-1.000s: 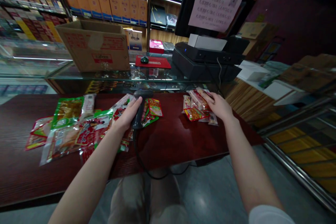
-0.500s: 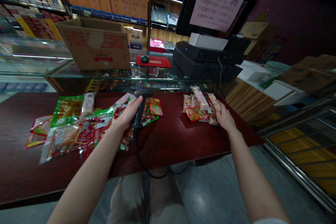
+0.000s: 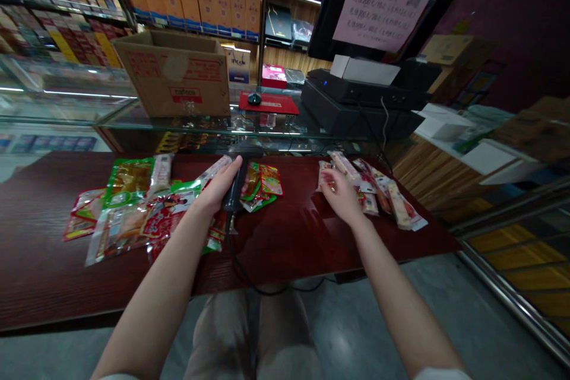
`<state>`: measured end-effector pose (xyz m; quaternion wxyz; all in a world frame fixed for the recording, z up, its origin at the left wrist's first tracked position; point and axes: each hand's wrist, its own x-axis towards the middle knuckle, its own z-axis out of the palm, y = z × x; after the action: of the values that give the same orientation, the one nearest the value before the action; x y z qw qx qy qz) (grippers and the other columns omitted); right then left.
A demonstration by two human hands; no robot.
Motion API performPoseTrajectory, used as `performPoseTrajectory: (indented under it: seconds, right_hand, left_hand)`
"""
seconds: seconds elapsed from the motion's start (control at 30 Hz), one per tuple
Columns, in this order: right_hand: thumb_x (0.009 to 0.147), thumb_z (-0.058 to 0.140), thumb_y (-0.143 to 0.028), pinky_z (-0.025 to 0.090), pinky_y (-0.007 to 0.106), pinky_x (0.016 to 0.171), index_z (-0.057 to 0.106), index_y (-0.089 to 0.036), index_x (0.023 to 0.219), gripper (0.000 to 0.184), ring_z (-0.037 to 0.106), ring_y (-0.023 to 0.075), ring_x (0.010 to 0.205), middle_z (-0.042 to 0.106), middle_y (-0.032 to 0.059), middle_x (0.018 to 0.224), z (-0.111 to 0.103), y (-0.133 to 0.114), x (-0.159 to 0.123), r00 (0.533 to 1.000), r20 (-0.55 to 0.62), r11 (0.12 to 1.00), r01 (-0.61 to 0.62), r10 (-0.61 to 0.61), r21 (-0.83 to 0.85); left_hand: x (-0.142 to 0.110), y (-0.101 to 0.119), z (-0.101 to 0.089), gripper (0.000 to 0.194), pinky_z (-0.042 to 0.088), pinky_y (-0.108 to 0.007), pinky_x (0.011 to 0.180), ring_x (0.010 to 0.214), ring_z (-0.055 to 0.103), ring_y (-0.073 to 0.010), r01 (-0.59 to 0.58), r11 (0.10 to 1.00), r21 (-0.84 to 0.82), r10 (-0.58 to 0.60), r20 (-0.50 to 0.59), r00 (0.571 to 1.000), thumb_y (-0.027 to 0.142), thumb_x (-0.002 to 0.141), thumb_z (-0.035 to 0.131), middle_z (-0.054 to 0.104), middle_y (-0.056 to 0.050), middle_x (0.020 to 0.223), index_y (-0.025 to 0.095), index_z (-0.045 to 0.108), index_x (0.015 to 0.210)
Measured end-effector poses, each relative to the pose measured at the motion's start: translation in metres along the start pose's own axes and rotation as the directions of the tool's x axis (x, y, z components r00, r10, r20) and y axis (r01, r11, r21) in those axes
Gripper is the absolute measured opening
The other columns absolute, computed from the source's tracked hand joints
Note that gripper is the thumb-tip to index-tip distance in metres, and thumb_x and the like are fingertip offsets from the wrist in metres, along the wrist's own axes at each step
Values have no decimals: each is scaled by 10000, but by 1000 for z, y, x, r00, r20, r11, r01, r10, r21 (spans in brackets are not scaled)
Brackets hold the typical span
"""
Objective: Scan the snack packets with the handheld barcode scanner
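My left hand (image 3: 222,184) is wrapped round the handle of a black barcode scanner (image 3: 236,181), its cord hanging below. Under and beside it lies a pile of snack packets (image 3: 169,205), with small red and green packets (image 3: 269,181) just right of the scanner. My right hand (image 3: 342,196) is over the right-hand group, fingers curled at a small snack packet of which only a reddish bit shows. Pale wrapped sausages (image 3: 345,167) lie behind that hand. Several more wrapped sticks (image 3: 398,206) spread to its right.
A dark red wooden table (image 3: 285,243) bears the packets. Beyond it, a glass counter holds an open cardboard box (image 3: 178,80), a mouse (image 3: 254,98) on a red mat (image 3: 285,104), and black till equipment (image 3: 356,110). A metal railing (image 3: 503,291) stands at the right.
My right hand has moved left, from the sticks at the group's right side to the small snack packet. Those sticks now lie farther right, spread out. My left hand still holds the scanner.
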<state>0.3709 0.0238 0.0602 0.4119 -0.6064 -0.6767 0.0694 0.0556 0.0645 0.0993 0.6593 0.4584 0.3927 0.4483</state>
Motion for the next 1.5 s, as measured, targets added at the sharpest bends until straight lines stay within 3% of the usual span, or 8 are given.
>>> performPoseTrajectory:
  seconds: [0.13,0.27,0.57,0.73,0.97,1.07,1.2,1.5]
  right_hand:
    - [848,630,-438,508,422,899,458,-186,1385,618,650,246,1006,638,142,1257,81,-41,18,941,241,971,-239,238,-24]
    - [818,620,-643,427,536,984,441,-203,1450,791,508,380,1245,572,191,1355,114,-64,28,907,271,928,-247,323,-278]
    - [899,598,-442,396,407,1036,593,-202,1357,517,515,302,1264,563,119,1418,102,-50,25,880,399,948,-153,259,-278]
    - [771,681,-597,420,472,1005,592,-130,1311,719,517,371,1234,587,187,1359,105,-60,19,901,346,928,-135,261,-348]
    - [871,451,-208,488,394,914,662,-179,1016,258,665,264,987,724,108,1014,99,-51,25,928,210,951,-305,308,-46]
    - [844,424,-231,539,358,819,608,-197,928,205,680,223,864,719,50,874,95,-37,34,881,130,753,-459,455,471]
    - [798,496,-300,572,350,758,557,-223,996,222,699,205,844,725,21,896,89,-26,41,845,184,346,-391,501,853]
    - [783,567,-275,562,467,876,525,-292,1097,317,695,200,1003,714,-12,1117,71,-30,39,902,182,133,-251,391,959]
  left_hand:
    - [3,-5,-2,482,387,-218,382,427,494,-104,16,1000,6,-16,9,1000,630,775,666,559,12,607,172,572,892]
    - [9,-12,-6,491,387,-220,376,427,497,-104,19,1000,5,-19,13,1000,646,778,654,552,8,610,170,583,871]
    - [5,-8,-6,467,393,-225,387,423,511,-115,42,998,49,-43,19,999,644,784,648,560,-1,595,186,578,836]
    - [2,-5,-2,438,383,-233,378,411,504,-121,71,995,75,-71,-5,997,622,794,641,566,-10,591,189,579,789]
    - [4,-8,-3,456,387,-231,384,426,500,-121,91,991,93,-93,10,996,647,782,641,564,-8,596,196,570,788]
    - [7,-12,-6,504,392,-231,387,437,499,-121,64,994,90,-68,40,997,690,751,646,560,-5,596,195,569,804]
    - [7,-14,-5,533,397,-227,389,445,491,-113,35,997,67,-39,61,997,713,722,664,567,-6,611,195,567,805]
    - [-5,-3,4,521,381,-219,374,427,485,-103,-15,1000,15,12,137,991,662,768,659,573,-1,630,167,600,919]
